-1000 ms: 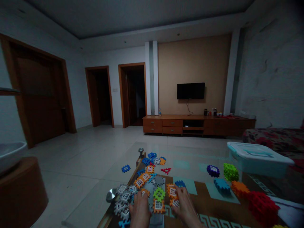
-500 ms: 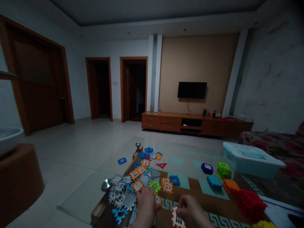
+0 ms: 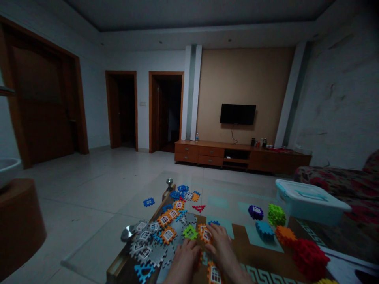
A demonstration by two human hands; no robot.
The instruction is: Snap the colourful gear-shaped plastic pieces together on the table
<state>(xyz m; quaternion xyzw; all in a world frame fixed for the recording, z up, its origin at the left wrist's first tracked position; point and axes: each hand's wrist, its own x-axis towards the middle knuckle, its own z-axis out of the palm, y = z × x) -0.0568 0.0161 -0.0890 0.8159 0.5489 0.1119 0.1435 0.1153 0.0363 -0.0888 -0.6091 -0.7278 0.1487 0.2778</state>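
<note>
Our left hand (image 3: 184,258) lies open on the tile pile (image 3: 166,236) along the desk's (image 3: 260,260) left edge. Our right hand (image 3: 220,248), fingers spread, touches an orange tile (image 3: 205,233); grip unclear.

Both hands (image 3: 204,256) low, side by side

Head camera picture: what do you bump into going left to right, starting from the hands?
Left hand → right hand → blue block → orange block → red block → white storage box.
</note>
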